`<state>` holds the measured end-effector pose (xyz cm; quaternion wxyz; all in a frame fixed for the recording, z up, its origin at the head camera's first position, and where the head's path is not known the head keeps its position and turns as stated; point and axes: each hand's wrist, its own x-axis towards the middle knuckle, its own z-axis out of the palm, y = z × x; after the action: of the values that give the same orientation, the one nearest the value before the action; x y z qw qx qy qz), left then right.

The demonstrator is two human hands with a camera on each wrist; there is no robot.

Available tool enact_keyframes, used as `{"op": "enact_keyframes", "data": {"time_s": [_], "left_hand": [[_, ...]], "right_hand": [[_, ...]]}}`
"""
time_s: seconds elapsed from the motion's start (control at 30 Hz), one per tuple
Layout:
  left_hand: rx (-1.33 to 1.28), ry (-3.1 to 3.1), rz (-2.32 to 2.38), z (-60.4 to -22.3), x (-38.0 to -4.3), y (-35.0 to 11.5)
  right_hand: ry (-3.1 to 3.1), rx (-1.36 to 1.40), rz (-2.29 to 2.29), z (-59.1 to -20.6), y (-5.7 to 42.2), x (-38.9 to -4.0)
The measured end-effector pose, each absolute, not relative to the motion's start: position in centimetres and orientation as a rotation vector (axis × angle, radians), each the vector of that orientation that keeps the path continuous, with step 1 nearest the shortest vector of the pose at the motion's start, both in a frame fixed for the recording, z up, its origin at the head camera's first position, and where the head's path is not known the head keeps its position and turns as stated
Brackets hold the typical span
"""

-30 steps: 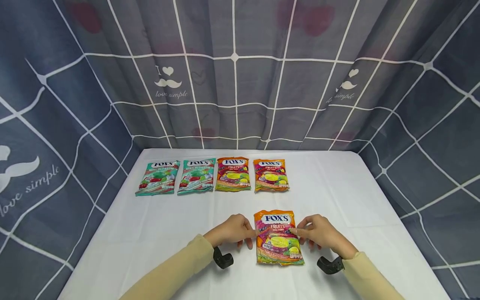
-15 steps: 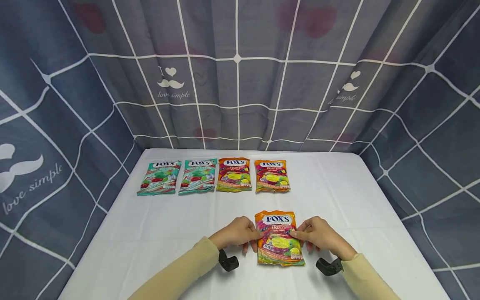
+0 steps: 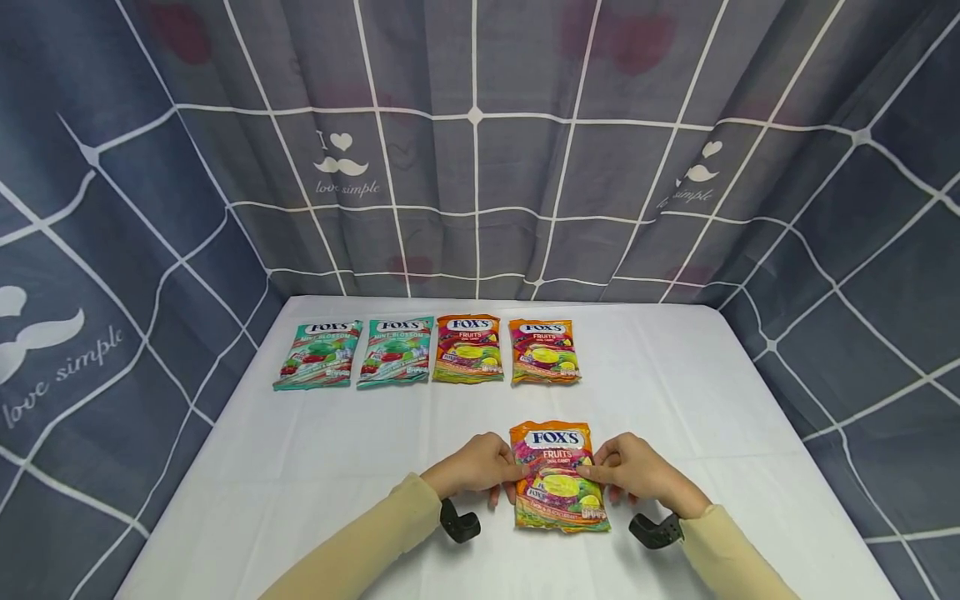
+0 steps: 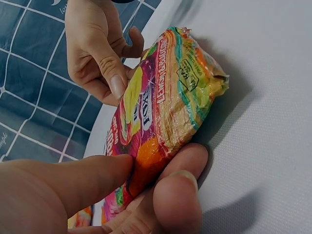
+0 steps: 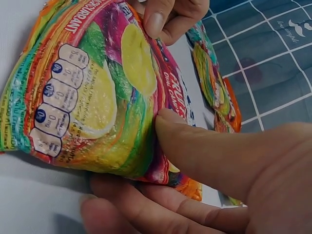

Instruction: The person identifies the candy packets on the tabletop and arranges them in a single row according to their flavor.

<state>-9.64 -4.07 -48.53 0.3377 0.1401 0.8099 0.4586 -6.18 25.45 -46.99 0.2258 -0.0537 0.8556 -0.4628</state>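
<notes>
An orange and magenta Fox's Fruits candy bag lies face up near the front of the white table. My left hand pinches its left edge, thumb on the printed face and fingers tucked under the side, as the left wrist view shows. On the opposite edge my right hand holds the bag the same way, its thumb pressing the front and its fingers beneath. In the right wrist view the bag's lower end looks plump, with lemon pictures and a nutrition strip.
Along the table's back lie two teal Mint Blossom bags, then two orange Fruits bags, in one row. A dark gridded curtain encloses the back and both sides.
My left hand has moved right onto the bag's left edge and taken hold of it. The right hand stays at the right edge. The bag and the back row look unmoved.
</notes>
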Motion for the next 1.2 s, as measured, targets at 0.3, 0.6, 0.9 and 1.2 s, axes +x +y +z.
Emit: {"op": "enact_keyframes", "data": {"time_s": [0.3,0.6,0.9,1.2], "left_hand": [[0.411,2.096,1.225,-48.4,-9.7,-4.1],[0.462,2.121,1.160,-48.1,-9.8,-4.0],[0.498,2.148,1.096,-47.7,-10.1,-3.6],[0.535,2.182,1.045,-47.0,-10.7,-2.8]], "right_hand": [[2.406,-0.126,-1.247,-46.6,25.1,-5.9],[2.446,-0.107,-1.234,-46.7,25.1,-5.8],[2.445,-0.107,-1.235,-46.5,25.2,-5.8],[2.468,-0.065,-1.209,-46.1,25.8,-6.1]]}}
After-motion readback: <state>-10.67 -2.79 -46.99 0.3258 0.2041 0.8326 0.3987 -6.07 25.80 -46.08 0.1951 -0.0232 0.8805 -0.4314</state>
